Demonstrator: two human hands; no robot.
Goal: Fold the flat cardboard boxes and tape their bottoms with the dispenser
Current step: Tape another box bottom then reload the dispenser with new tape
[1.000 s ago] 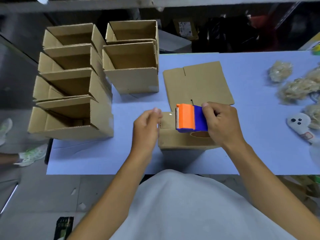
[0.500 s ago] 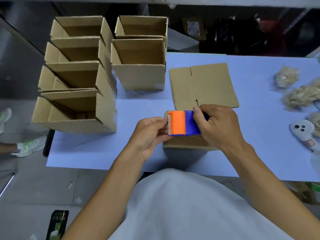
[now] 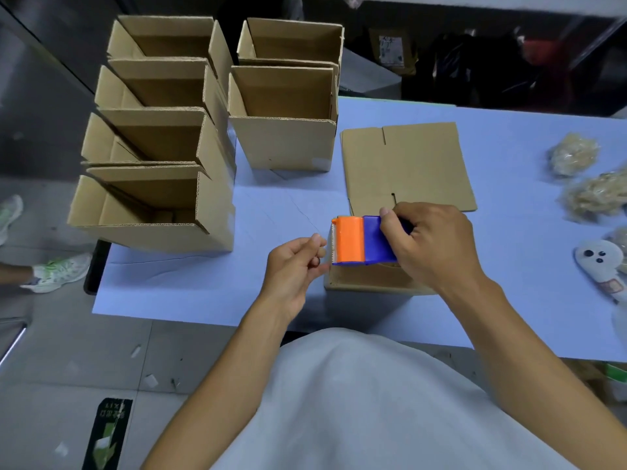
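While right hand [image 3: 437, 245] grips dispenser [image 3: 363, 240], boxes [image 3: 159, 184] seemingly empty

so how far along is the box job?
Done: six folded boxes stand open-top at the table's left. In hand: right hand holds the tape dispenser over the box at the near edge; left hand pinches at its toothed end, tape itself not visible. Left: taping this box, plus the flat cardboard behind.

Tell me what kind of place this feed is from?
Probably a small packing or shipping workstation: rows of assembled open boxes beside a flat cardboard stack on a blue table, bundles of pale filler, and the right hand holding a tape dispenser.
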